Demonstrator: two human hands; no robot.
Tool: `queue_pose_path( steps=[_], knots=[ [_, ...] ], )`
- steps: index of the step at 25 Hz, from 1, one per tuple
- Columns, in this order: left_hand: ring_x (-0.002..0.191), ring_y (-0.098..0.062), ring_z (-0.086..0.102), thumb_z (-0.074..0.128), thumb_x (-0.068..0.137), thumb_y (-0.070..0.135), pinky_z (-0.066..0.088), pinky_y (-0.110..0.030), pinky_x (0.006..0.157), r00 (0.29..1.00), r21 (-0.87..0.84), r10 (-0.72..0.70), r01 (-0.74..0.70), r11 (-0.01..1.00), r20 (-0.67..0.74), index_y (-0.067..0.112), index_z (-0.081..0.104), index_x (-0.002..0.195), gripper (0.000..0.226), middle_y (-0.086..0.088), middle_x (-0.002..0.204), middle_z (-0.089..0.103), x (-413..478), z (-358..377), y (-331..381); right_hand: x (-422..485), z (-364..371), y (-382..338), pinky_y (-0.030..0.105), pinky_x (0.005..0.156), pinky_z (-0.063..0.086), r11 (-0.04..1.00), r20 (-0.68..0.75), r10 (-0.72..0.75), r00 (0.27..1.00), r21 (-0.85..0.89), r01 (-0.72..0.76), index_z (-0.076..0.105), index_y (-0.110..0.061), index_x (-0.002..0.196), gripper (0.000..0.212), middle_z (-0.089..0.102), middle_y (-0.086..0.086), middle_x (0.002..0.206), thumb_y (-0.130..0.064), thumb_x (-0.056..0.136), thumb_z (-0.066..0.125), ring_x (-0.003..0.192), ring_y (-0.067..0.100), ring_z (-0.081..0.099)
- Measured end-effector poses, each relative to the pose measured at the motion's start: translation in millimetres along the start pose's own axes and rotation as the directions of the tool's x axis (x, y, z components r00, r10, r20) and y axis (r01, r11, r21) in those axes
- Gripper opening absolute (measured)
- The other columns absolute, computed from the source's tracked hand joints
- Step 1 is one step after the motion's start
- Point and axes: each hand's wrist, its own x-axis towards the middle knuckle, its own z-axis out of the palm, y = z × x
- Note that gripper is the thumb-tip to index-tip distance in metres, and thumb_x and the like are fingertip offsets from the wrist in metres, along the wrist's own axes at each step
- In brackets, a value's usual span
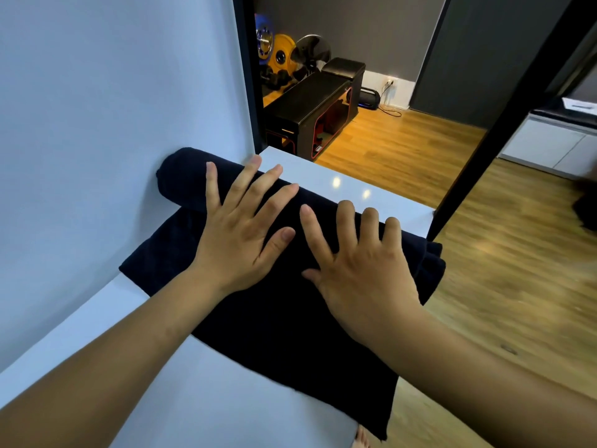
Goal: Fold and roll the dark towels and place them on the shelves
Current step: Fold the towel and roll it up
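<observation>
A dark navy towel (284, 324) lies across a white table top (200, 399). Its far part is wound into a thick roll that runs from the white wall on the left to the table's right edge. The flat near part hangs a little over the right edge. My left hand (239, 234) rests palm down on the roll with its fingers spread. My right hand (358, 263) presses flat on the roll beside it, fingers apart. Neither hand closes around the cloth. No shelves are in view.
A white wall (113, 92) borders the table on the left. A black slanted post (484, 134) stands at the table's far right corner. Beyond lie a wooden floor (403, 147), a black box (310, 114), weight plates (284, 53) and a white cabinet (555, 143).
</observation>
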Motion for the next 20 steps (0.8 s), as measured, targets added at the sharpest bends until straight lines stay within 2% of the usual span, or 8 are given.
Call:
queue_pose_path(
  steps=[2,3,5,7,10,12,14,20],
  knots=[
    [0.147,-0.029,0.026,0.02,0.102,0.047,0.003,-0.068,0.114,1.0,-0.022,-0.002,0.001,1.0,-0.018,0.02,0.044,0.139,0.052,-0.007,0.15,0.044,-1,-2,-1,-5,-16,5,0.059,0.106,0.025,0.997,0.038,-0.064,0.997,0.048,0.062,-0.016,-0.022,0.153,0.08,0.014,0.03,0.154,-0.062,0.097,0.023,0.134,0.051,0.026],
    [0.146,-0.028,0.028,0.02,0.102,0.046,0.005,-0.068,0.114,1.0,-0.035,-0.004,0.003,0.999,-0.023,0.019,0.045,0.139,0.052,-0.007,0.149,0.045,-1,-2,-1,-2,-27,11,0.055,0.104,0.03,0.991,0.063,-0.119,0.991,0.066,0.115,-0.014,-0.024,0.154,0.079,0.016,0.03,0.154,-0.063,0.097,0.025,0.134,0.049,0.03],
    [0.144,-0.028,0.032,0.02,0.102,0.045,0.005,-0.066,0.115,1.0,-0.041,-0.01,0.009,0.999,-0.024,0.018,0.046,0.14,0.053,-0.007,0.148,0.047,1,-1,-2,20,-42,30,0.042,0.081,0.04,0.975,0.051,-0.197,0.979,0.111,0.19,0.002,-0.031,0.153,0.075,0.044,0.019,0.139,-0.066,0.095,0.033,0.118,0.038,0.05],
    [0.144,-0.028,0.033,0.02,0.102,0.045,0.005,-0.065,0.116,1.0,-0.039,-0.011,0.01,0.999,-0.014,0.018,0.046,0.141,0.054,-0.007,0.147,0.047,2,0,-2,41,-43,49,0.034,0.069,0.039,0.958,0.052,-0.163,0.985,0.246,0.145,0.017,-0.041,0.148,0.073,0.055,0.002,0.121,-0.074,0.087,0.04,0.107,0.026,0.056],
    [0.143,-0.028,0.034,0.021,0.102,0.045,0.006,-0.064,0.117,1.0,-0.017,0.003,-0.003,1.0,-0.007,0.018,0.046,0.142,0.054,-0.007,0.147,0.047,3,1,0,53,-28,50,0.036,0.078,0.048,0.864,0.222,-0.13,0.966,0.503,0.001,0.004,-0.051,0.148,0.085,0.053,-0.004,0.123,-0.082,0.079,0.043,0.106,0.02,0.054],
    [0.142,-0.028,0.035,0.021,0.102,0.046,0.007,-0.065,0.116,1.0,-0.025,0.003,-0.003,1.0,-0.011,0.017,0.048,0.141,0.055,-0.007,0.146,0.049,5,2,-2,51,-17,42,0.034,0.071,0.047,0.9,0.212,-0.149,0.966,0.434,0.044,-0.005,-0.048,0.149,0.085,0.056,-0.001,0.115,-0.079,0.083,0.04,0.088,0.02,0.053],
    [0.142,-0.028,0.035,0.022,0.101,0.046,0.007,-0.064,0.116,1.0,-0.016,0.002,-0.002,1.0,0.005,0.016,0.048,0.141,0.056,-0.006,0.146,0.048,11,6,-3,56,-11,43,0.033,0.065,0.045,0.926,0.113,-0.136,0.984,0.369,0.085,-0.006,-0.043,0.15,0.082,0.058,0.001,0.111,-0.074,0.088,0.037,0.08,0.022,0.052],
    [0.15,-0.027,0.017,0.021,0.101,0.05,0.002,-0.063,0.117,0.994,0.106,-0.049,0.039,0.994,0.093,0.024,0.029,0.153,0.059,-0.006,0.16,0.026,36,22,-1,85,-3,67,0.035,0.063,0.039,0.985,0.076,-0.138,0.987,0.114,0.129,-0.011,-0.04,0.151,0.076,0.051,0.011,0.13,-0.07,0.093,0.029,0.106,0.033,0.059]
  ],
)
